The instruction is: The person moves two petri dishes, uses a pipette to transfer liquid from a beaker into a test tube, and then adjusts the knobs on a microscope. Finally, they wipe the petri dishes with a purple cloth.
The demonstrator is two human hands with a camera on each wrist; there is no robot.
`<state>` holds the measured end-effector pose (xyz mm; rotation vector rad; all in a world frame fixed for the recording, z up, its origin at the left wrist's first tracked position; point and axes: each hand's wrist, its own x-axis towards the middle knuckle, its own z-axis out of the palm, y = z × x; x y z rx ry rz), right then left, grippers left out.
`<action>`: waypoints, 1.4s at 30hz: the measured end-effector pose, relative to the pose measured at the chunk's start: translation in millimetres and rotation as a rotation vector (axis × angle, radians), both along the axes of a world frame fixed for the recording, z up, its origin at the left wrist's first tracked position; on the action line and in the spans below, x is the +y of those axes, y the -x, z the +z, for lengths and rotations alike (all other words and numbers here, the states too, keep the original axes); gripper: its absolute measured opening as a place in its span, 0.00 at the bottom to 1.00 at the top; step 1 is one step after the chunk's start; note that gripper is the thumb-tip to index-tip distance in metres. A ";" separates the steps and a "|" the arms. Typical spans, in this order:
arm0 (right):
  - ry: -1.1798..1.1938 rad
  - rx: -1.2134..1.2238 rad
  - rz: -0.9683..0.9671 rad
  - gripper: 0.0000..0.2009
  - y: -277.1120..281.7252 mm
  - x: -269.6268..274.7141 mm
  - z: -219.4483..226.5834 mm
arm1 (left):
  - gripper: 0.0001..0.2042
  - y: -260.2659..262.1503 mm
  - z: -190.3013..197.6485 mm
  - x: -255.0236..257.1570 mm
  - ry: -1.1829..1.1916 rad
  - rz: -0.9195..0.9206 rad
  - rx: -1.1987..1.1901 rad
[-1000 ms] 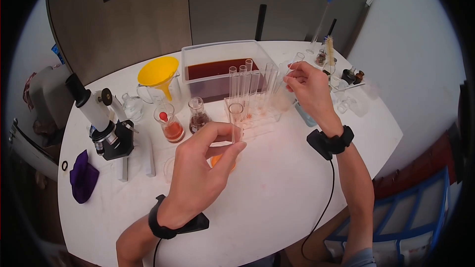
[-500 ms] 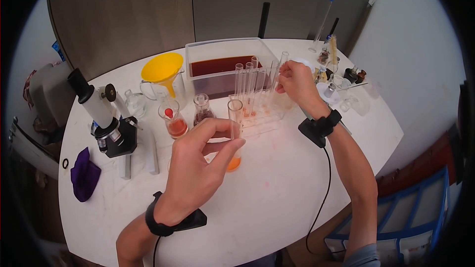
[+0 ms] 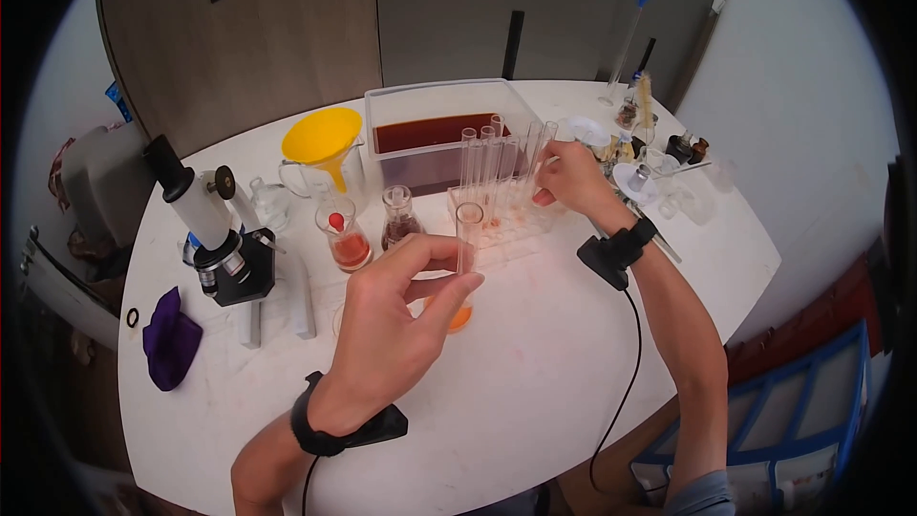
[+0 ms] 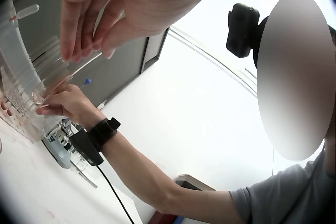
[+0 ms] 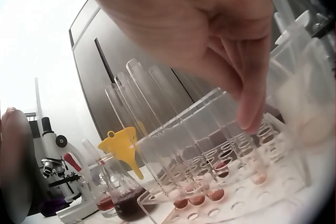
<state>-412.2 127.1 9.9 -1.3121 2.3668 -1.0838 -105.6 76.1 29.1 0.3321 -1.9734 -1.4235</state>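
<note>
In the head view my left hand pinches an upright glass test tube between thumb and fingers over the table. At the right end of the clear rack, my right hand pinches another test tube below its rim. The right wrist view shows the fingertips of that hand low over the rack, around a tube whose lower end stands among the holes. Several tubes stand in the rack, some with reddish bottoms. The hand hides the upper part of the right tube there.
Behind the rack is a clear tub of dark red liquid. To the left stand two flasks, a yellow funnel in a jug, a microscope and a purple cloth. Small bottles and glassware lie at the right.
My right hand has moved left and down with its test tube, from beside the rack to its right end. My left hand still holds its tube in nearly the same place.
</note>
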 end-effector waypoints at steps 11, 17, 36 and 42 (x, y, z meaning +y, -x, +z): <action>0.231 -0.124 0.407 0.13 -129.4 78.1 54.5 | 0.11 4.5 -10.9 -0.8 0.257 0.003 -0.116; 0.330 -0.017 0.384 0.06 -134.8 72.7 60.6 | 0.12 4.6 -6.6 7.2 0.320 0.079 -0.069; 0.070 0.122 -0.062 0.10 -13.9 19.9 10.9 | 0.08 -27.0 -6.8 3.9 0.311 -0.012 -0.217; 0.107 0.102 -0.044 0.10 -13.1 22.7 9.1 | 0.08 -26.4 -10.1 0.2 0.344 -0.020 -0.184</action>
